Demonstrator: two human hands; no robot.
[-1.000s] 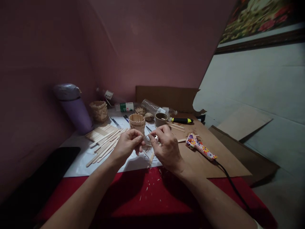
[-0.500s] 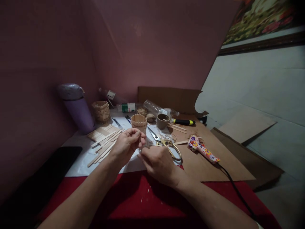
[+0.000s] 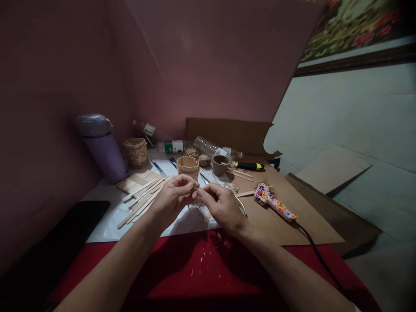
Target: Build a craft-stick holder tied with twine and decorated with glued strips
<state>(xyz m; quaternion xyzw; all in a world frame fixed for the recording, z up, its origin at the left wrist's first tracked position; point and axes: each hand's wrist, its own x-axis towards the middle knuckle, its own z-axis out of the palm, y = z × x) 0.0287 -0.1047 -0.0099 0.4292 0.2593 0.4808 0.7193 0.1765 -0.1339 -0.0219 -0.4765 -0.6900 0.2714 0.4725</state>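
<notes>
My left hand (image 3: 180, 190) is closed in a pinch, its fingertips almost meeting those of my right hand (image 3: 221, 203), which is pinched too. Whatever lies between the fingertips is too small and too covered to make out. Thin strands (image 3: 195, 209) show just below the fingers, over the white paper. Right behind my hands stands a small basket (image 3: 187, 166) with a scalloped rim. Scissors (image 3: 242, 206) with gold handles lie partly hidden under my right hand. To the left of my left hand, several flat wooden craft sticks (image 3: 143, 203) are spread out.
A flowered glue gun (image 3: 274, 203) with a black cord rests on cardboard (image 3: 302, 229) at right. Behind are a grey-brown pot (image 3: 221, 166), a black-and-yellow cutter (image 3: 248, 166), twine balls (image 3: 204, 160), plastic bottles (image 3: 173, 146), another basket (image 3: 135, 152) and a purple tumbler (image 3: 105, 151).
My right hand has risen and turned, bringing its thumb and fingers up to my left fingertips. It now covers more of the scissors. My left hand stays nearly in place.
</notes>
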